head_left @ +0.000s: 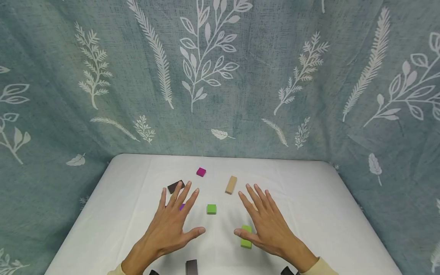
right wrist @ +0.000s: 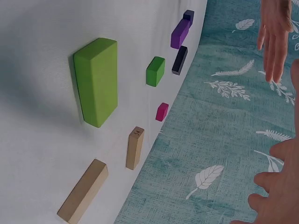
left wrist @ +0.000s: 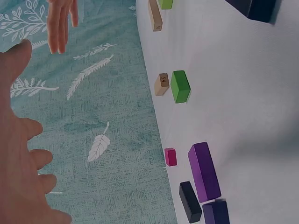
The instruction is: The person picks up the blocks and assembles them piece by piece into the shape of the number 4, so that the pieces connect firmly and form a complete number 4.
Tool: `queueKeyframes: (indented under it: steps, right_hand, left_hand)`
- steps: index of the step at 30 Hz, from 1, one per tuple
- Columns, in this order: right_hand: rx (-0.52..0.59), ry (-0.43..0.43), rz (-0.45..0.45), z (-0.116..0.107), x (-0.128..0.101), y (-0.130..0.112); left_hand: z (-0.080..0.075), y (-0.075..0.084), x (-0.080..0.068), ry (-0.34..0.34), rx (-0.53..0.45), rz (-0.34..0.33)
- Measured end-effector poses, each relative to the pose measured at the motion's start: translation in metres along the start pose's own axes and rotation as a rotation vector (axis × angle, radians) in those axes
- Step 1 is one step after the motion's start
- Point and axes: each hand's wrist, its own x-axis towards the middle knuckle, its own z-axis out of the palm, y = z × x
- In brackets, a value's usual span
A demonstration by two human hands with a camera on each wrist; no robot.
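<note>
Both hands are hovering above the white table (head_left: 302, 198), palms downward; the left hand (head_left: 172, 226) is holding a wide spread, fingers straight and thumb standing out toward the middle; the right hand (head_left: 269, 227) is showing the same wide spread, its thumb pointing inward; each grip is therefore reading as wide and unloaded.

The blocks are lying on the table as follows: the green block (head_left: 211, 209) is resting between the two hands, apart from both; the lime block (head_left: 246, 243) is lying beneath the right thumb, partly covered by it in the head view; the wooden block (head_left: 231, 185) is lying beyond the right fingertips; a second wooden block (right wrist: 83, 192) is showing in the right wrist view, near the lime block; the magenta block (head_left: 201, 172) is sitting farthest back; the black block (head_left: 174, 187) is lying at the left fingertips, partly hidden; the purple block (left wrist: 204, 171) is lying mostly behind the left hand in the head view, with a navy block (left wrist: 216, 213) just beside its end, contact not being determinable; a dark grey block (head_left: 191, 267) is lying at the near edge of view.

A leaf-printed cloth (head_left: 240, 126) is hanging behind the table; pale sleeves (head_left: 321, 267) are covering the forearms.
</note>
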Motion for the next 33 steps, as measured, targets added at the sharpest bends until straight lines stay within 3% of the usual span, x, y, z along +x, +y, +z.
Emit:
queueKeyframes:
  steps: [10,24,33]
  right_hand:
    - [-0.004,-0.002,0.01,0.0012,-0.002,-0.0001]
    - [0.009,-0.02,0.027,0.0036,-0.0069,-0.0007]
    - [0.023,0.012,-0.008,0.0074,-0.0087,-0.0001]
  left_hand:
    - [0.0002,0.0022,-0.0021,-0.039,-0.015,-0.032]
    - [0.004,0.0013,-0.0071,0.025,-0.051,-0.001]
    - [0.0071,-0.0004,-0.0097,0.023,-0.099,-0.014]
